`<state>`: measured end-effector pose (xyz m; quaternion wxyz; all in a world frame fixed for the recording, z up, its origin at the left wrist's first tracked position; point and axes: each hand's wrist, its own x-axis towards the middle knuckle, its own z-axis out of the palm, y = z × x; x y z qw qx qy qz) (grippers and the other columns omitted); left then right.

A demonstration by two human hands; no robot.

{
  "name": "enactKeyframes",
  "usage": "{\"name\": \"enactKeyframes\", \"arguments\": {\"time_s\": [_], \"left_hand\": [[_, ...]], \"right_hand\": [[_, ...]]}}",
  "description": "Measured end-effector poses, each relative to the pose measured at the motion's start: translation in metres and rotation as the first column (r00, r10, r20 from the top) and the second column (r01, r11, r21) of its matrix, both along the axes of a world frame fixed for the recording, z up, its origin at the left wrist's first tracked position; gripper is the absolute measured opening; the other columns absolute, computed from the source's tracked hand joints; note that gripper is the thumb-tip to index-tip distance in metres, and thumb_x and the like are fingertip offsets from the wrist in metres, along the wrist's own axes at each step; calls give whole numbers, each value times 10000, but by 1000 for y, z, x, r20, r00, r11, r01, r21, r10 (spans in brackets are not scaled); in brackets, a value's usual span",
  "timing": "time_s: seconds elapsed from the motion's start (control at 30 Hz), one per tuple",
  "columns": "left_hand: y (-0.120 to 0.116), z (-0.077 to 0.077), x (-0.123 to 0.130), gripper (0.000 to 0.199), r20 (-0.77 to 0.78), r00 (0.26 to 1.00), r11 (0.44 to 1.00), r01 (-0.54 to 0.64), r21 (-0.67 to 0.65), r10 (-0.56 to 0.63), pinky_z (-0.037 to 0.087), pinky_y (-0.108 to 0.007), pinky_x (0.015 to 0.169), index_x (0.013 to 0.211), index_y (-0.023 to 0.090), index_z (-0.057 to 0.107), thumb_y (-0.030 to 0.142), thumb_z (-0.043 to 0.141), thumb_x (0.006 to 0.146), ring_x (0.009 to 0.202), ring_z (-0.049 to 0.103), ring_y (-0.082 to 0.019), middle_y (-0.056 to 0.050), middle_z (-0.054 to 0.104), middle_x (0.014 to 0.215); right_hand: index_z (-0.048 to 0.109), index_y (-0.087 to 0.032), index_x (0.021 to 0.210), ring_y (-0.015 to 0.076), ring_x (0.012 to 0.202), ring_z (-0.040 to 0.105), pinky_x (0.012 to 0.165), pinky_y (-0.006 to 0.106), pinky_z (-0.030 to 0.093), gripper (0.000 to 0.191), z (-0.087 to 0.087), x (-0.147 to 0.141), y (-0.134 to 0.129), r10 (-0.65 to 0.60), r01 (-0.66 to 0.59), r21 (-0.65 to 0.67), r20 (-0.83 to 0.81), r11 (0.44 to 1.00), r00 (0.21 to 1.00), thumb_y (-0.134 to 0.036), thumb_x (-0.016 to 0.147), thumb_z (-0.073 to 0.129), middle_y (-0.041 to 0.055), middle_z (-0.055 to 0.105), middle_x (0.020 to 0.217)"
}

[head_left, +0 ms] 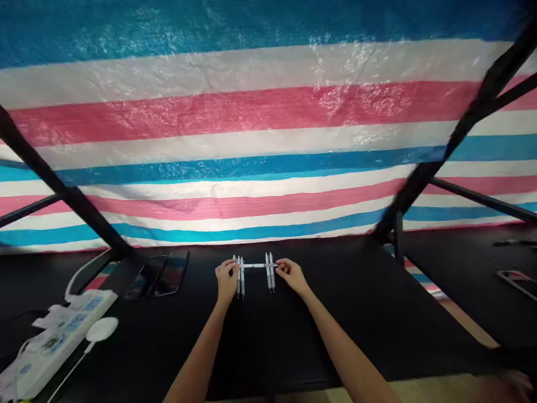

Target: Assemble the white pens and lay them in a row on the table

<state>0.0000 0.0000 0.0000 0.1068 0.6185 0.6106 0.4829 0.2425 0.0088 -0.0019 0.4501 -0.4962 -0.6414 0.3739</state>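
Note:
On the black tabletop lie several white pens. The left pair of white pens and the right pair of white pens run away from me, side by side. A crosswise white pen bridges both pairs. My left hand closes over the left pair where the crosswise pen meets it, hiding that pen's left end. My right hand pinches the crosswise pen's right end with its fingertips.
A white power strip with cables and a round white puck sit at front left. Two dark phones lie beyond them. A striped tarp hangs behind black struts. A second black surface lies at right.

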Motion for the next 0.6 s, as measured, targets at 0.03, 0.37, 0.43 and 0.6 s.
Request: {"name": "enactKeyframes", "arguments": {"time_s": [0.03,0.37,0.43,0.6], "left_hand": [[0,-1,1,245,2,1000,1000,-8,-7,8,366,-444,884,675,179,685,311,516,793,900,587,-247,-98,680,937],[0,-2,8,213,88,994,998,-63,-18,65,400,-413,869,678,187,699,305,543,763,934,526,-257,-85,680,921],[-1,-2,8,222,106,991,997,-76,-22,78,403,-412,865,672,188,698,303,534,767,929,526,-254,-83,677,921],[-1,-3,7,210,117,990,997,-77,-27,80,407,-414,866,668,199,704,308,548,759,950,522,-259,-78,673,924]], "right_hand": [[629,-174,913,112,506,420,527,240,376,266,0,0,0,-6,6,12,13,1000,1000,-346,717,575,-8,564,654],[617,-194,689,151,540,496,526,250,354,401,-1,3,0,-39,34,32,163,999,986,-484,857,397,15,576,599],[639,-197,800,142,533,489,520,244,360,349,-1,4,0,-26,22,25,154,999,988,-493,826,456,11,597,648],[626,-205,763,130,539,485,516,232,351,269,1,4,-1,-4,-1,32,186,999,983,-445,801,510,-7,589,651]]}}
